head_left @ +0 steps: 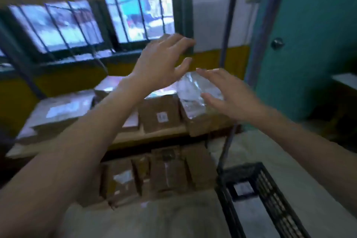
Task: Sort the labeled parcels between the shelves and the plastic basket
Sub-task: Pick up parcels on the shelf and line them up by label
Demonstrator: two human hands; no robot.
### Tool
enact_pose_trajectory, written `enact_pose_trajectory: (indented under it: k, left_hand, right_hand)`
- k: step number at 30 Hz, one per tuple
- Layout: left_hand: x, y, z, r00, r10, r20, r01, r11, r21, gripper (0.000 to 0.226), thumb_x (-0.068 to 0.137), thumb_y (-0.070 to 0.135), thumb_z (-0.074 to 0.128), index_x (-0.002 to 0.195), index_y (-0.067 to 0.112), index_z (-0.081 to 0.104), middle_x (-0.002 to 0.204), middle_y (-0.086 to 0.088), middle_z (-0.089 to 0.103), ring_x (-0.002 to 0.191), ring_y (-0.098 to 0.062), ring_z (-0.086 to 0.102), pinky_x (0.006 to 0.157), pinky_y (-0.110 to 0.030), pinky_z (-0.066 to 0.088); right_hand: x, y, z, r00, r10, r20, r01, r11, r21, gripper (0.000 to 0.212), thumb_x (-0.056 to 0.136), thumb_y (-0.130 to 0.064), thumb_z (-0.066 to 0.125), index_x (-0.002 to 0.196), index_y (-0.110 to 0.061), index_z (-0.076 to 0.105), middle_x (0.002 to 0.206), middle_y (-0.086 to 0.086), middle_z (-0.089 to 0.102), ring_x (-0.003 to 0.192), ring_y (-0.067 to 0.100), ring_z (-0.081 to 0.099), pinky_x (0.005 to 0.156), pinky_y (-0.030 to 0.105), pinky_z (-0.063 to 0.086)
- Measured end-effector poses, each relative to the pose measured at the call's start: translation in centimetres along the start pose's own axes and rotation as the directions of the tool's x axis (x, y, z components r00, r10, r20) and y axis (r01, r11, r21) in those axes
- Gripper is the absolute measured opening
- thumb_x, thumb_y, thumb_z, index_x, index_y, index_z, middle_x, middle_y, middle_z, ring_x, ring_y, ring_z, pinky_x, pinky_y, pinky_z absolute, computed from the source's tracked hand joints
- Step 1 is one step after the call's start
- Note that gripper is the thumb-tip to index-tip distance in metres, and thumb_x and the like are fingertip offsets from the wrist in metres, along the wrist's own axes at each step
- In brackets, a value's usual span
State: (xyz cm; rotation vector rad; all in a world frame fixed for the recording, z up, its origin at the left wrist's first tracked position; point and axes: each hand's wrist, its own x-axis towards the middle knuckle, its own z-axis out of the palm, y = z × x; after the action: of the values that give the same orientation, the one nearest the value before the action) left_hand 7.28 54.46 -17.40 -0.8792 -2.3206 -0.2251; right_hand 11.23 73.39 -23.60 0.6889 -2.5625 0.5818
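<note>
The film-wrapped parcel lies on brown cartons at the right end of the shelf. It is probably light, soft and slippery, though blur prevents certainty. Take hold at opposite edges. The left hand and right hand flank it, fingers spread, gripping nothing. The plastic basket stands below right.

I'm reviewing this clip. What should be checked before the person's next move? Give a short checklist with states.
1. The left hand is free: ok, fingers spread, holding nothing.
2. The right hand is free: ok, open, just in front of the shiny wrapped parcel.
3. Contact with that parcel: cannot tell, motion blur.
4. Parcel's label is readable: cannot tell, too blurred.
5. The basket has room: ok, only one labeled item shows inside.
</note>
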Motion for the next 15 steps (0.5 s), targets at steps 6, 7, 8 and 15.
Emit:
enact_pose_trajectory:
  k: [6,7,8,15]
  left_hand:
    - [-3.1,-12.4,-16.3,0.997,-0.041,-0.071,0.056,0.974,0.218,0.041,0.091,0.028,0.049,0.130,0.020,0.048,0.126,-0.010,0.054,0.120,-0.030,0.048,0.095,-0.043,0.040]
    - [-4.0,-14.6,-18.4,0.995,-0.076,-0.064,0.089,0.966,0.243,0.042,0.091,0.028,0.050,0.132,0.021,0.046,0.126,-0.011,0.054,0.120,-0.030,0.047,0.095,-0.044,0.041]
    - [-4.9,-16.6,-20.1,0.991,-0.117,-0.063,0.130,0.955,0.268,0.042,0.091,0.028,0.050,0.133,0.022,0.045,0.127,-0.010,0.053,0.120,-0.030,0.047,0.094,-0.044,0.041]
    - [-8.6,-29.7,-26.4,0.903,-0.428,-0.039,0.406,0.820,0.404,0.044,0.091,0.030,0.052,0.131,0.014,0.043,0.133,-0.019,0.043,0.113,-0.039,0.050,0.090,-0.050,0.046]
  right_hand:
    - [12.9,-13.6,-1.2,0.962,-0.251,-0.106,0.241,0.966,-0.097,0.051,0.091,-0.033,0.050,0.140,-0.027,0.036,0.127,0.007,0.052,0.114,0.029,0.052,0.089,0.043,0.046]
    - [14.7,-15.6,-1.1,0.952,-0.277,-0.133,0.263,0.958,-0.114,0.050,0.091,-0.032,0.050,0.139,-0.027,0.037,0.127,0.007,0.052,0.115,0.029,0.052,0.089,0.043,0.045]
    - [16.2,-17.5,-1.0,0.941,-0.299,-0.159,0.279,0.951,-0.136,0.049,0.091,-0.032,0.049,0.138,-0.027,0.037,0.127,0.007,0.053,0.115,0.029,0.052,0.089,0.042,0.045]
    - [26.5,-25.7,1.5,0.937,-0.343,-0.063,0.304,0.893,-0.333,0.052,0.092,-0.038,0.045,0.141,-0.029,0.029,0.130,0.006,0.048,0.114,0.026,0.052,0.082,0.034,0.043]
